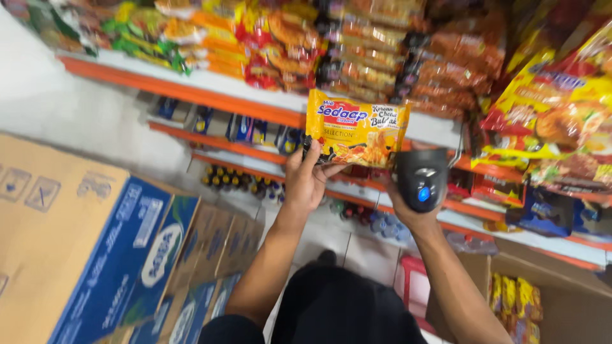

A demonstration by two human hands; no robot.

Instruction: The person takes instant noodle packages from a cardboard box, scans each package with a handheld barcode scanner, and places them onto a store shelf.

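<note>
There is a single view, from a camera worn on the person's head. It looks forward and down over both raised forearms, and it is tilted, so the orange-edged shelves (191,92) slant from upper left to lower right. The shelves stand close ahead and fill the top and right of the picture. Cardboard boxes (95,255) crowd the lower left, near the camera, with tiled floor (363,255) showing below between the arms.

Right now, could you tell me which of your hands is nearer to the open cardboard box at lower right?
Right. The right hand, gripping the scanner, is above the box; the left hand is farther left.
</note>
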